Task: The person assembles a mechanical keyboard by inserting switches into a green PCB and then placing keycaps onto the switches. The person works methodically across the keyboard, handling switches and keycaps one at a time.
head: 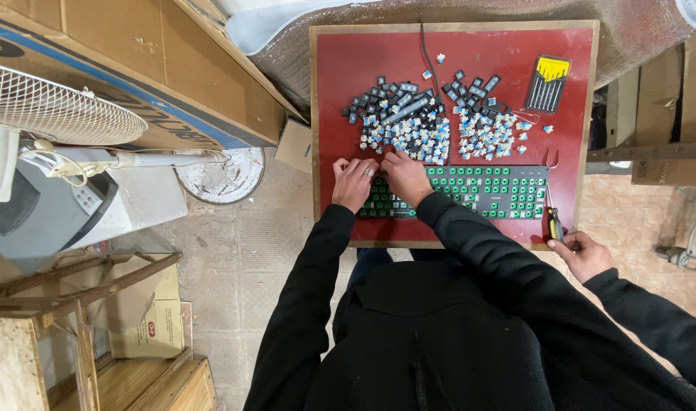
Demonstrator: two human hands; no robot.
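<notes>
Keyboard (469, 190), stripped of its caps so that green switch sockets show, lies across the near part of a red board (340, 91), and both of the wearer's hands sit on its left end. The left hand (354, 183) rests palm down with fingers curled onto the keyboard's left edge, a ring visible on one finger; the right hand (406, 176) lies just beside it, touching or nearly touching it, fingers bent down over the top rows. Whether either hand pinches anything cannot be told. Both arms come in from below in black sleeves, bent at the elbow and converging on that corner. Just beyond the fingertips lies a heap of loose switches (409, 137), pale with blue stems, and beyond that a scatter of dark keycaps (386, 99). Farther to the right of the hands sits a second heap of switches (488, 137) with more caps above it, and a black and yellow tool case (547, 82) near the board's far right corner. A dark cable (428, 53) runs away from the hands. Well to the right, another person's hand (584, 255) holds a small screwdriver (552, 221) at the board's edge.
</notes>
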